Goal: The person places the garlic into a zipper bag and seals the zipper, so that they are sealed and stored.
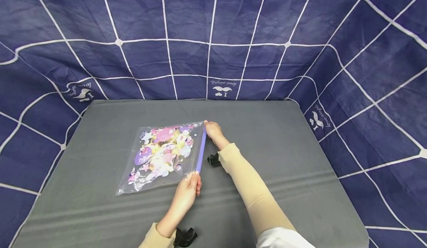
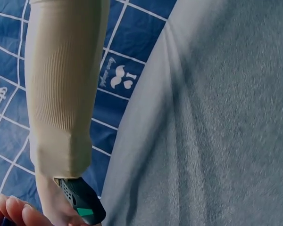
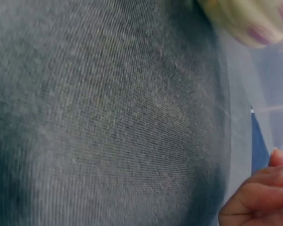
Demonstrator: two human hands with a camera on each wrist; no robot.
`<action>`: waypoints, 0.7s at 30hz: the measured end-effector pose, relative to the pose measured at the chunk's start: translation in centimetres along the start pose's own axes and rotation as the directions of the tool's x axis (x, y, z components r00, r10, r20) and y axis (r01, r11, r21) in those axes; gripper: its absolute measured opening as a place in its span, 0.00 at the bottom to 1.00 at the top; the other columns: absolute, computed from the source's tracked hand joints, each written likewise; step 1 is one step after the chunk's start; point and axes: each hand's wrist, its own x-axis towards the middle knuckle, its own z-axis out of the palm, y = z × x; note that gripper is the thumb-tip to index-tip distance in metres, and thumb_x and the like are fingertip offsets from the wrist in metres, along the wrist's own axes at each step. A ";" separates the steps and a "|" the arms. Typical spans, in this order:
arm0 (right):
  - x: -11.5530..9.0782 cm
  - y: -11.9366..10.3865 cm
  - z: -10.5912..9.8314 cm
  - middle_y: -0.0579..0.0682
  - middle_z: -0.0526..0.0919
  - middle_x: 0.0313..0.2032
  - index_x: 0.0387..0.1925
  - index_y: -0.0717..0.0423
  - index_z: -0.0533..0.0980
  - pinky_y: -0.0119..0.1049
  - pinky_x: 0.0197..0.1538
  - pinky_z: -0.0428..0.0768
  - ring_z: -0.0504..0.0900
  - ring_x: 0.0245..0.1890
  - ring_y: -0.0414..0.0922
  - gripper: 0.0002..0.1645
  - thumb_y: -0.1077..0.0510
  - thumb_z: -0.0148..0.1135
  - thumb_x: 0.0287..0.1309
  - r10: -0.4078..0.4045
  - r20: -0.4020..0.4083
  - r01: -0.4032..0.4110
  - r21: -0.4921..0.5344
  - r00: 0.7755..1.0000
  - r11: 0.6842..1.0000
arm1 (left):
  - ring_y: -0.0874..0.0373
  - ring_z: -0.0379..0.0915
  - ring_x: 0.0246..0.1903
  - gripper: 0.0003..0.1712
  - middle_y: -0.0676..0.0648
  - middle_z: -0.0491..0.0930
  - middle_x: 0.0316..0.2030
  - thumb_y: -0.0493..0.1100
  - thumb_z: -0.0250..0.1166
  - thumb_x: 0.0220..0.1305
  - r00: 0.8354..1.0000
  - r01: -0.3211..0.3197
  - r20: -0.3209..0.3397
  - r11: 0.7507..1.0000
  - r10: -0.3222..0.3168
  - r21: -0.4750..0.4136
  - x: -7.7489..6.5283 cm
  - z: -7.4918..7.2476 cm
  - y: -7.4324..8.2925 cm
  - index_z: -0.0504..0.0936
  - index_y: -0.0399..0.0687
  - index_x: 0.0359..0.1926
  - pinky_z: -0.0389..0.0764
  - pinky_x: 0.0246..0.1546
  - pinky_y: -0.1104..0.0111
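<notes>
A clear zip bag (image 1: pixel 133 181) with a purple zip strip (image 1: pixel 201 149) along its right edge is stretched between both hands above the table. Pink, purple and white cartoon prints cover its front, and something pale yellow shows inside. My left hand (image 1: pixel 186 190) pinches the near end of the strip, thumb on top. At the far end, the right hand (image 1: pixel 214 131) grips the corner. Curled fingers of the right hand (image 3: pixel 259 197) appear beside the see-through plastic in the right wrist view. In the left wrist view, only the left fingertips (image 2: pixel 19 212) show at the lower corner.
A grey cloth covers the table (image 1: pixel 283 188), with soft folds across it. Blue curtains (image 1: pixel 186 29) with white grid lines stand behind and at both sides. Black wrist cameras (image 1: pixel 185 237) sit under the beige sleeves (image 1: pixel 257 192).
</notes>
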 end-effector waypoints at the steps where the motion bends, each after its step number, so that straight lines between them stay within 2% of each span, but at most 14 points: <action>1: -0.1 0.1 0.0 0.46 0.67 0.20 0.36 0.62 0.77 0.29 0.25 0.68 0.67 0.19 0.40 0.24 0.47 0.43 0.74 0.011 0.011 -0.011 0.029 1.000 1.000 | 0.66 0.65 0.17 0.21 0.52 0.66 0.19 0.45 0.45 0.78 1.000 0.005 0.004 1.000 -0.005 -0.019 -0.1 0.0 0.0 0.71 0.39 0.28 0.73 0.23 0.74; 6: -0.9 0.6 -0.8 0.45 0.67 0.16 0.24 0.53 0.67 0.26 0.21 0.68 0.65 0.15 0.37 0.23 0.45 0.44 0.74 0.030 0.074 -0.040 0.135 0.997 0.990 | 0.64 0.66 0.17 0.23 0.51 0.67 0.19 0.46 0.44 0.78 0.998 0.027 0.054 0.992 -0.020 -0.120 -0.2 0.3 0.2 0.73 0.33 0.31 0.76 0.23 0.70; 10: -1.8 0.8 -1.4 0.43 0.68 0.17 0.24 0.51 0.66 0.26 0.20 0.67 0.65 0.14 0.35 0.21 0.46 0.45 0.73 0.009 0.128 -0.030 0.162 0.992 0.986 | 0.63 0.67 0.18 0.27 0.51 0.68 0.19 0.49 0.43 0.78 0.992 0.033 0.127 0.995 -0.020 -0.098 0.1 0.2 0.1 0.75 0.32 0.31 0.76 0.23 0.70; 14: -3.3 1.1 -1.6 0.42 0.67 0.16 0.25 0.51 0.66 0.26 0.21 0.66 0.64 0.15 0.35 0.20 0.47 0.46 0.73 -0.032 0.198 0.002 0.147 0.980 0.989 | 0.63 0.67 0.18 0.29 0.51 0.69 0.18 0.51 0.43 0.79 0.974 0.051 0.225 0.997 -0.038 -0.054 0.2 -0.4 0.1 0.76 0.32 0.31 0.76 0.22 0.70; 18: -5.8 1.5 -1.8 0.42 0.68 0.15 0.21 0.52 0.67 0.27 0.21 0.67 0.65 0.14 0.35 0.26 0.43 0.45 0.73 -0.034 0.315 -0.005 0.122 0.948 0.993 | 0.63 0.67 0.19 0.29 0.52 0.69 0.19 0.52 0.44 0.78 0.955 0.046 0.294 0.999 -0.037 -0.023 0.2 -1.4 0.3 0.77 0.32 0.32 0.76 0.22 0.70; 21: -8.3 1.6 -2.0 0.43 0.69 0.14 0.20 0.54 0.69 0.27 0.21 0.69 0.66 0.12 0.35 0.30 0.40 0.44 0.73 0.000 0.443 -0.063 0.126 0.896 0.990 | 0.63 0.67 0.19 0.30 0.52 0.69 0.19 0.54 0.44 0.78 0.948 0.042 0.314 0.999 -0.040 0.000 0.1 -2.5 0.5 0.77 0.33 0.32 0.77 0.23 0.69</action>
